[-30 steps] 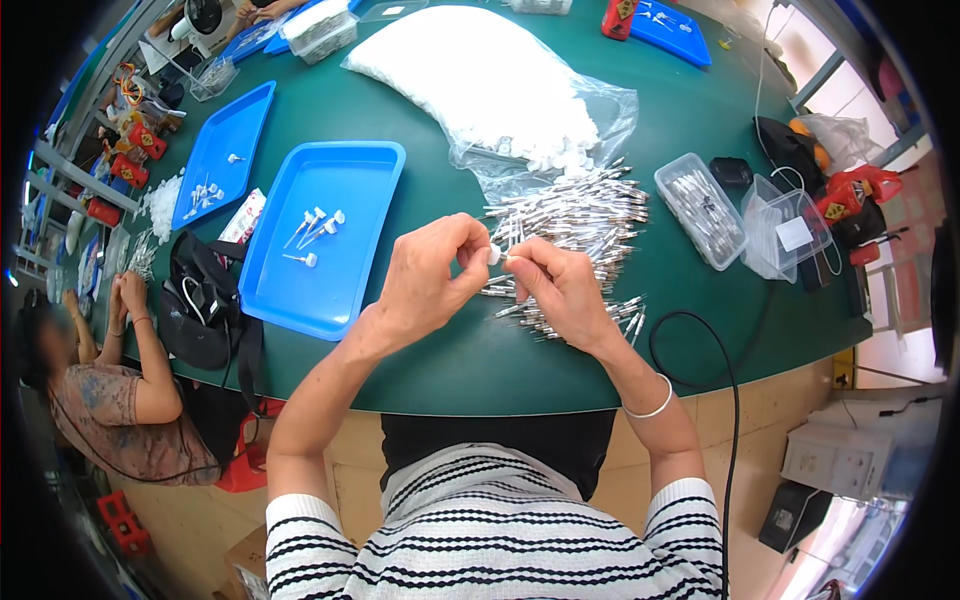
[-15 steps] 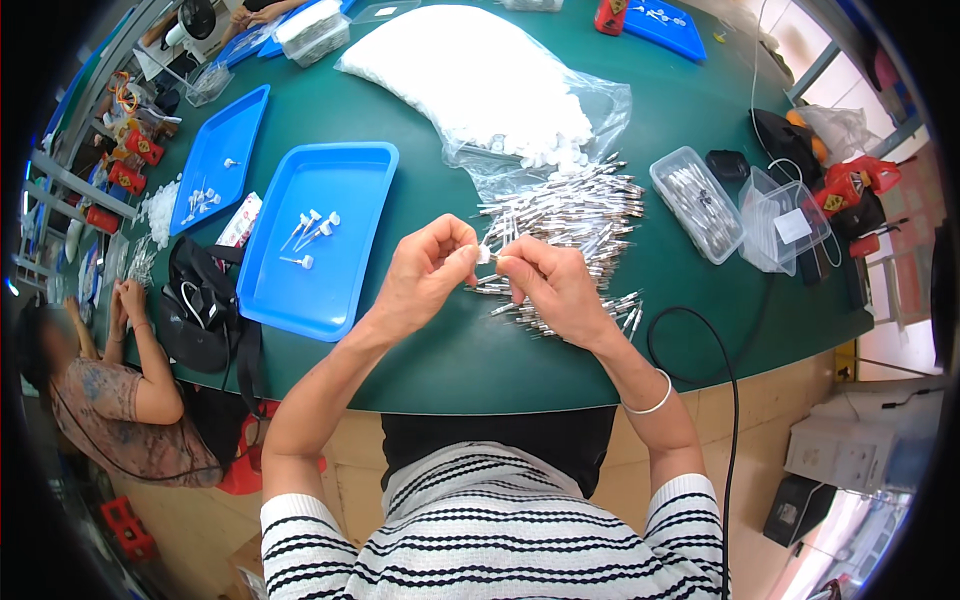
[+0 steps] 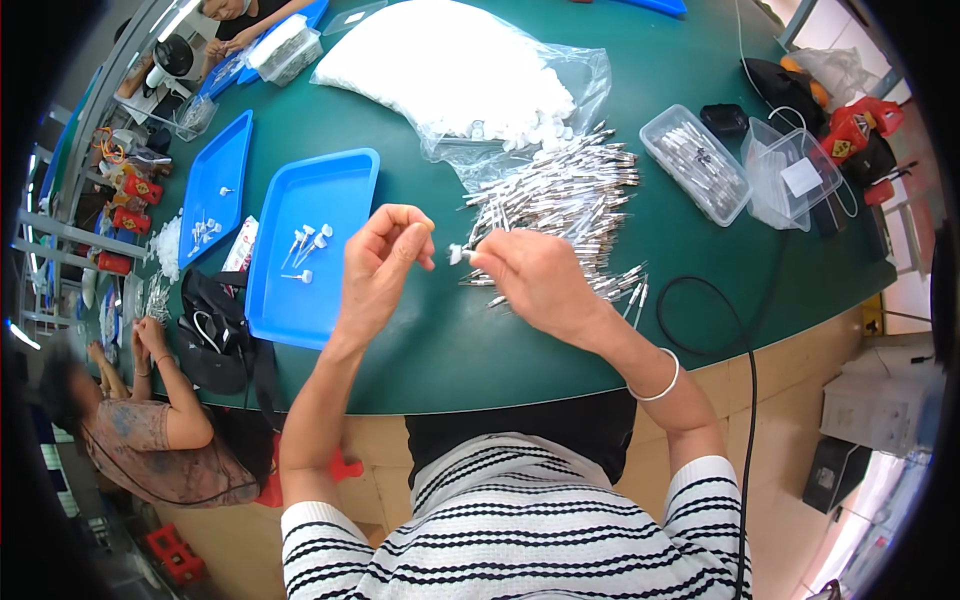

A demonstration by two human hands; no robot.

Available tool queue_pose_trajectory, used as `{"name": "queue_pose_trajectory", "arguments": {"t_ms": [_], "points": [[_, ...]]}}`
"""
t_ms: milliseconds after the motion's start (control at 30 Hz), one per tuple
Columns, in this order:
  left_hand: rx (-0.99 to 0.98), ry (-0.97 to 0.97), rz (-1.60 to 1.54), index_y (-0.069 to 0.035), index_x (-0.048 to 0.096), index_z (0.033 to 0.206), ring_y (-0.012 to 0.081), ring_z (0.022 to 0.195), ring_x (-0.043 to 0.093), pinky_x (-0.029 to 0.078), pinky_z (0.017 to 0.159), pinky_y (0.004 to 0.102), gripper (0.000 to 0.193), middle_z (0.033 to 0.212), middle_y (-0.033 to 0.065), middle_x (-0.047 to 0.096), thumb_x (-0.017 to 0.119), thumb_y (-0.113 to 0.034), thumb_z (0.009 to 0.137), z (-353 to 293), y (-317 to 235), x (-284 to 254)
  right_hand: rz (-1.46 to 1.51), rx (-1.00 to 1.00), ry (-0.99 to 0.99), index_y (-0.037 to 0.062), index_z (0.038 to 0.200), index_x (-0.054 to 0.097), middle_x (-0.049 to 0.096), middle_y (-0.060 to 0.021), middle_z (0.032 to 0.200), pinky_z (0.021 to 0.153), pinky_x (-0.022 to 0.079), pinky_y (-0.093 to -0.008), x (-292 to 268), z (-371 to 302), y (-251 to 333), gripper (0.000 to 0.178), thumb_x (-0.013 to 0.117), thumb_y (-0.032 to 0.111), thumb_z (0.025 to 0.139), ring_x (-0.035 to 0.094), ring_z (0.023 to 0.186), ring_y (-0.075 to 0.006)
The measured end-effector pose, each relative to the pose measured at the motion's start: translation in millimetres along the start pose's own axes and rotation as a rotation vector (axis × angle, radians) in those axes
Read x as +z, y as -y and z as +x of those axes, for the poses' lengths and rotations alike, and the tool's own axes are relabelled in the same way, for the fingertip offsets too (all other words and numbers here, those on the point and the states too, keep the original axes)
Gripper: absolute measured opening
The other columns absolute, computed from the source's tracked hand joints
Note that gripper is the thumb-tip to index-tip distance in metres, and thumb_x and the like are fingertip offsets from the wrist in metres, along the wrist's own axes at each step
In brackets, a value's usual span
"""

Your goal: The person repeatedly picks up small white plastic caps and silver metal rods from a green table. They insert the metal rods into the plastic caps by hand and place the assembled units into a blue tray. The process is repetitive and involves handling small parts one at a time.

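Observation:
Between its thumb and fingertips, my right hand [image 3: 540,278] grips a thin white-capped rod, mostly hidden by the fingers. The rod's white cap [image 3: 457,254] sticks out to the left. My left hand [image 3: 383,262] is a short way left of the cap, its fingers curled but apart, with nothing in them. Behind the right hand lies a heap of slim silver-and-white rods [image 3: 590,185]. A large clear bag [image 3: 590,75] of small white caps [image 3: 545,120] spills open above the heap. Several white-capped rods [image 3: 306,240] rest in the blue tray [image 3: 310,320] on the left.
A second blue tray [image 3: 235,150] stands farther left, near a black bag [image 3: 212,350]. On the right are a clear box of rods [image 3: 700,170], an open clear container [image 3: 775,195] and a looped black cable [image 3: 735,330]. A co-worker [image 3: 165,430] sits at the left.
My hands have come apart. The left moved left and let go of the capped end, while the right, still gripping the rod, shifted slightly left. The whole view has also shifted a little.

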State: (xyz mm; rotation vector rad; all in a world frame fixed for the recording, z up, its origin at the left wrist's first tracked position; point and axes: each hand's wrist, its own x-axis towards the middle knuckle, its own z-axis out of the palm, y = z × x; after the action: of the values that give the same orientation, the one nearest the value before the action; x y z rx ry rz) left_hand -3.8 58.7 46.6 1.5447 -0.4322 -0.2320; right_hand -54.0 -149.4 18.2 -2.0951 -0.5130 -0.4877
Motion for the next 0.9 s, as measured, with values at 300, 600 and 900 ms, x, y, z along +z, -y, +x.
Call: {"name": "queue_pose_trajectory", "arguments": {"t_ms": [300,600,900], "points": [[0.107,0.075,0.185,-0.001,0.06,0.123,0.0112,0.099,0.055,0.048,0.082,0.0242,0.041,0.115,0.0058,0.06,0.071,0.005,0.084,-10,15,15,-0.047,0.011,-0.019,0.0066,0.085,0.059,0.06,-0.0116,0.066,0.056,0.048,-0.0432,-11,0,-4,0.018,0.064,0.022,0.093,0.062,0.063,-0.0315],[0.057,0.106,0.118,0.002,0.065,0.113,0.0078,0.088,0.058,0.049,0.079,0.0217,0.028,0.104,0.003,0.063,0.07,0.004,0.086,-3,17,13,-0.064,0.0,-0.025,0.0068,0.082,0.06,0.06,-0.0115,0.065,0.056,0.048,-0.0435,-10,-1,-5,0.02,0.063,0.023,0.093,0.062,0.063,-0.0317],[-0.072,0.119,-0.051,0.003,0.065,0.115,0.0077,0.086,0.061,0.051,0.078,0.0204,0.028,0.097,0.0034,0.066,0.071,0.002,0.087,-3,18,9,-0.021,-0.004,-0.004,0.0061,0.082,0.059,0.06,-0.0126,0.064,0.056,0.048,-0.0444,-11,-2,-5,0.021,0.062,0.023,0.094,0.063,0.063,-0.0331]]}}
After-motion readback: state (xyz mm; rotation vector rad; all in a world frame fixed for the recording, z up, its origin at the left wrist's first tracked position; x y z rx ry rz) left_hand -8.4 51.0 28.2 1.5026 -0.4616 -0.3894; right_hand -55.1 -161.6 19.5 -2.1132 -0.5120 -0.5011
